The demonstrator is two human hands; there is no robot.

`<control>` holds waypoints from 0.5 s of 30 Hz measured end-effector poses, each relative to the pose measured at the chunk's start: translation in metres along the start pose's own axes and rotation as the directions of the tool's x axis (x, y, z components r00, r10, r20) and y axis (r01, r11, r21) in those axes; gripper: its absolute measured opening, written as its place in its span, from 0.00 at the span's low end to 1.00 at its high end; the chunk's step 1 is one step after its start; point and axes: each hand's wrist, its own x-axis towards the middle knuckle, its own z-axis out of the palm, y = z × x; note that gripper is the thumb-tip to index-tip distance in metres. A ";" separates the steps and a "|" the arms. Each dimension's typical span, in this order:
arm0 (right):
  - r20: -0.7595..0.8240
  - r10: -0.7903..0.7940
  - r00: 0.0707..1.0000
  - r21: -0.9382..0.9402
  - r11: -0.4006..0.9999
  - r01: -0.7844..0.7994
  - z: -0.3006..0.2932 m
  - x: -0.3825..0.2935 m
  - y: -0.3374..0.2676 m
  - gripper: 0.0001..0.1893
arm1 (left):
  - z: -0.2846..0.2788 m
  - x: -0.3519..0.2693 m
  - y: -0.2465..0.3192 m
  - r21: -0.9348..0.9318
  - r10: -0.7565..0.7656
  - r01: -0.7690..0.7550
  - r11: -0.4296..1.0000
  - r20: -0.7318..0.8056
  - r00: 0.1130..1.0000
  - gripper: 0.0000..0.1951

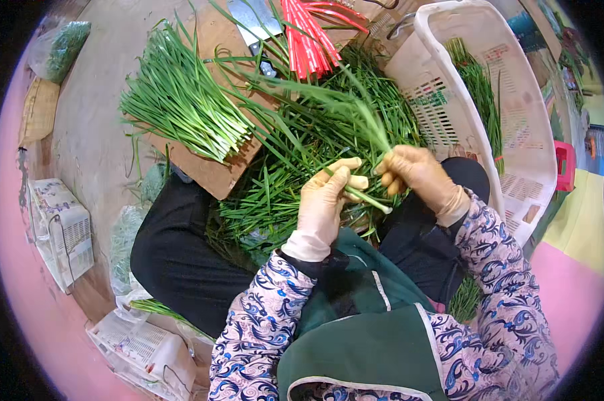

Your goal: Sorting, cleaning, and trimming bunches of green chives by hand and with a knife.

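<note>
Both my hands wear thin rubber gloves. In my left hand (327, 195) are a few Chinese chive stalks (369, 199), their pale root ends sticking out to the right. My right hand (417, 175) is closed on some green chive leaves (364, 113), blurred by motion above the fist. Beneath both hands lies a loose heap of chive leaves (292, 165) between my knees. A neat bunch of chives (186, 100) rests on a brown board (211, 178) at the upper left, white ends towards me.
A cleaver (256, 25) and a bundle of red-and-white ties (309, 42) lie at the top. To the right stands a white plastic basket (434, 110) with tied chives (475, 90) inside. White baskets (63, 225) and a filled plastic bag (126, 245) are at the left.
</note>
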 end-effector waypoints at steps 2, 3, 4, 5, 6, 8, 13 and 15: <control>-0.079 -0.082 0.993 0.140 0.986 0.092 -0.010 0.001 -0.007 0.15 | -0.012 -0.001 -0.002 0.070 -0.061 0.060 0.996 0.004 0.998 0.13; -0.091 -0.099 0.991 0.211 0.971 0.116 -0.015 0.001 -0.013 0.16 | -0.012 -0.001 -0.003 0.141 -0.128 0.126 0.982 0.010 0.992 0.12; -0.106 -0.134 0.985 0.207 0.966 0.153 -0.019 -0.003 -0.020 0.16 | -0.011 -0.001 -0.004 0.295 -0.233 0.234 0.927 -0.037 0.972 0.12; -0.140 -0.170 0.975 0.157 0.969 0.191 -0.019 -0.008 -0.029 0.17 | -0.007 -0.003 -0.004 0.479 -0.316 0.326 0.815 -0.105 0.943 0.11; -0.111 -0.213 0.971 0.160 0.960 0.229 -0.018 -0.010 -0.037 0.17 | -0.017 -0.002 -0.016 0.743 -0.222 0.213 0.635 -0.088 0.971 0.12; -0.097 -0.243 0.965 0.165 0.953 0.256 -0.013 -0.017 -0.048 0.17 | -0.022 -0.003 -0.022 0.994 -0.146 -0.046 0.096 0.060 0.987 0.17; 0.163 -0.055 0.985 -0.010 0.998 0.057 0.007 -0.019 -0.034 0.19 | -0.015 -0.006 0.022 0.992 0.153 -0.098 0.083 0.085 0.985 0.22; 0.260 -0.008 0.966 -0.013 1.000 0.011 0.021 -0.018 -0.023 0.19 | -0.014 -0.001 0.044 0.560 0.036 -0.017 0.828 -0.024 0.999 0.21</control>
